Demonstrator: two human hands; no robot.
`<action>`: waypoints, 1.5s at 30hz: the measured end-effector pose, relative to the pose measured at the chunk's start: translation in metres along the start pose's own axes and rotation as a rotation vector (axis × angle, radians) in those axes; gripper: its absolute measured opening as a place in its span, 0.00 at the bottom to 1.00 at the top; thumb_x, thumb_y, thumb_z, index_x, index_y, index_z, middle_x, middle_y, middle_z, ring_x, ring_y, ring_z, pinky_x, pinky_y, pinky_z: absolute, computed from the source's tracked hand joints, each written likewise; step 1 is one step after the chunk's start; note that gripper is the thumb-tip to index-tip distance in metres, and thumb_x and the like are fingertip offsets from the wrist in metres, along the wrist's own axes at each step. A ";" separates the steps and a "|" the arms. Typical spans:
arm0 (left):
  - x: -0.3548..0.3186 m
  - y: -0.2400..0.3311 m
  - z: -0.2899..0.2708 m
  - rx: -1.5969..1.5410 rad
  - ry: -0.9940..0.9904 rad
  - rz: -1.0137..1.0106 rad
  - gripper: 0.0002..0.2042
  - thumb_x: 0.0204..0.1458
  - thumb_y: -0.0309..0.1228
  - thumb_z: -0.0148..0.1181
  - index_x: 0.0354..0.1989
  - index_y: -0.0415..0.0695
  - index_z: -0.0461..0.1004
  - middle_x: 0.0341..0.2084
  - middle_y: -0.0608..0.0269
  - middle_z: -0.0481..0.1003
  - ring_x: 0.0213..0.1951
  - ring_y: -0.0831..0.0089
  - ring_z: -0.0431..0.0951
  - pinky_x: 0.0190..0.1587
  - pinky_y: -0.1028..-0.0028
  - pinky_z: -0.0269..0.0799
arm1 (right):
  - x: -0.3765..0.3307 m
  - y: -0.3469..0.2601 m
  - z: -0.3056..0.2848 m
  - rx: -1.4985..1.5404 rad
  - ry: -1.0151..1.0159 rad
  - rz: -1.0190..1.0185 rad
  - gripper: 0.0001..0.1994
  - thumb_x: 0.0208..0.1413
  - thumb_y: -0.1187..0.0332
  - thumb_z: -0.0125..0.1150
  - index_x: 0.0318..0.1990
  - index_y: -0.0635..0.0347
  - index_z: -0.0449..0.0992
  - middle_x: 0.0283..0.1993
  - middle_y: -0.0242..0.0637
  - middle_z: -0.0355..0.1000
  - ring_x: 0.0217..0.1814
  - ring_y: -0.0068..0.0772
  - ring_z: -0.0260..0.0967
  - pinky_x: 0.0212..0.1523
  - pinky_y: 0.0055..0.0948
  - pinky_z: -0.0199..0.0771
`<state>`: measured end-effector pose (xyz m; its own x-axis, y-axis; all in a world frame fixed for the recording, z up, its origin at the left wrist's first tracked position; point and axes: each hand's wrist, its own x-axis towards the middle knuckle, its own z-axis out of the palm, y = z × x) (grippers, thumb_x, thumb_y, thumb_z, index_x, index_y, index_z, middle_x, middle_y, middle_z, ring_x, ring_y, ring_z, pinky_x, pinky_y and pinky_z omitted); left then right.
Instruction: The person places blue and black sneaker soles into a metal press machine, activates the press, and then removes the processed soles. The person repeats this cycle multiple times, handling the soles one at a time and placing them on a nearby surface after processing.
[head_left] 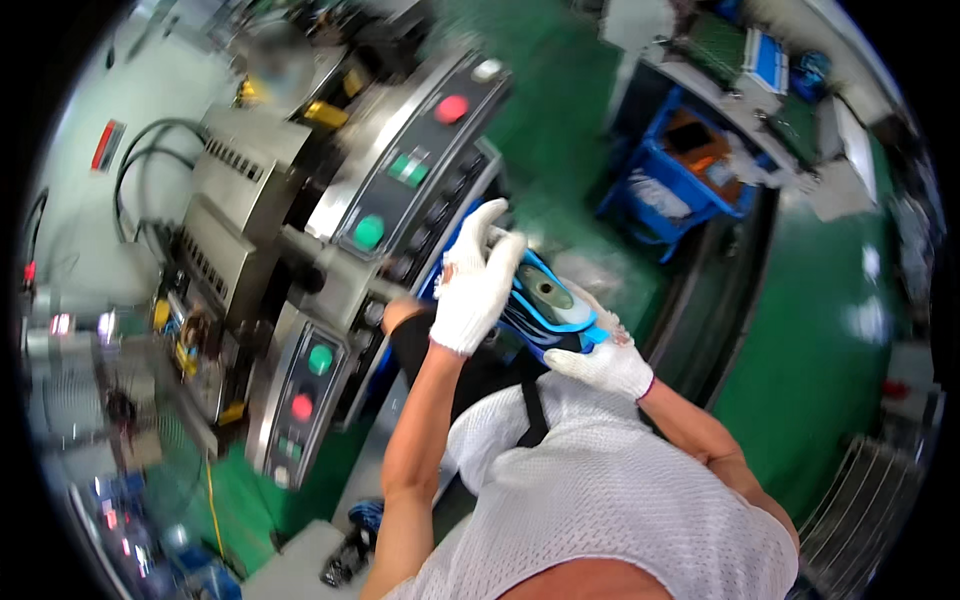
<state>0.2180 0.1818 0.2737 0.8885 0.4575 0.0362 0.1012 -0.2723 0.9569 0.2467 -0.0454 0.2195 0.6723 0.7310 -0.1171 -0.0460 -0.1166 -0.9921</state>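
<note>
A blue and black shoe (520, 318) is held in front of my body, tilted, with a grey-green insert with a round hole (546, 290) showing in its opening. My right hand (606, 366), in a white knit glove, grips its near right end, thumb along the side. My left hand (468, 292), gloved the same way, is at the shoe's far left end. Its thumb and forefinger are raised around a greyish edge there; its other fingers are largely hidden. The shoe's underside is hidden too.
Close on the left stands a metal machine with a control panel (405, 170) of red and green buttons, and a second panel (303, 385) nearer me. A blue crate (655, 190) of scraps stands ahead right by a workbench (720, 100). Dark shoes (350, 555) lie lower left.
</note>
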 end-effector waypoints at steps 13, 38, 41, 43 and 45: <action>-0.017 -0.037 0.035 0.229 -0.229 0.287 0.41 0.51 0.18 0.72 0.74 0.36 0.58 0.64 0.45 0.71 0.51 0.59 0.84 0.51 0.63 0.83 | 0.268 -0.084 -0.334 0.030 1.065 -0.584 0.22 0.61 0.65 0.72 0.61 0.61 0.76 0.52 0.36 0.79 0.50 0.31 0.76 0.50 0.34 0.80; -0.360 -0.170 -0.097 0.676 0.952 -0.494 0.11 0.62 0.31 0.64 0.49 0.40 0.79 0.45 0.51 0.79 0.48 0.53 0.82 0.52 0.60 0.78 | 0.151 0.060 0.054 -0.382 -0.243 0.207 0.33 0.67 0.73 0.67 0.75 0.71 0.59 0.75 0.57 0.63 0.60 0.48 0.77 0.57 0.40 0.86; -0.516 -0.188 -0.049 0.596 1.405 -0.803 0.11 0.61 0.25 0.65 0.51 0.39 0.79 0.45 0.51 0.78 0.47 0.58 0.83 0.51 0.63 0.79 | 0.162 0.062 0.085 -0.747 -0.537 0.048 0.33 0.68 0.69 0.67 0.76 0.69 0.60 0.77 0.57 0.60 0.63 0.50 0.77 0.58 0.39 0.86; -0.601 -0.183 -0.003 0.635 1.620 -1.101 0.09 0.59 0.28 0.65 0.47 0.43 0.80 0.46 0.51 0.79 0.49 0.50 0.80 0.54 0.58 0.77 | 0.168 0.061 0.100 -0.890 -0.624 -0.024 0.33 0.69 0.69 0.67 0.76 0.69 0.60 0.77 0.56 0.60 0.63 0.51 0.77 0.58 0.38 0.86; -0.663 -0.168 0.058 0.819 1.689 -1.409 0.11 0.59 0.29 0.64 0.49 0.47 0.81 0.50 0.55 0.79 0.56 0.50 0.77 0.58 0.52 0.73 | 0.178 0.049 0.114 -1.120 -0.702 -0.095 0.34 0.67 0.63 0.69 0.75 0.68 0.62 0.73 0.57 0.67 0.64 0.49 0.77 0.59 0.40 0.83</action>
<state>-0.3620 -0.1252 0.0724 -0.8280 0.5105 0.2319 0.5607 0.7536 0.3430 0.2801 0.1553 0.1446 0.1009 0.9177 -0.3842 0.8379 -0.2866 -0.4646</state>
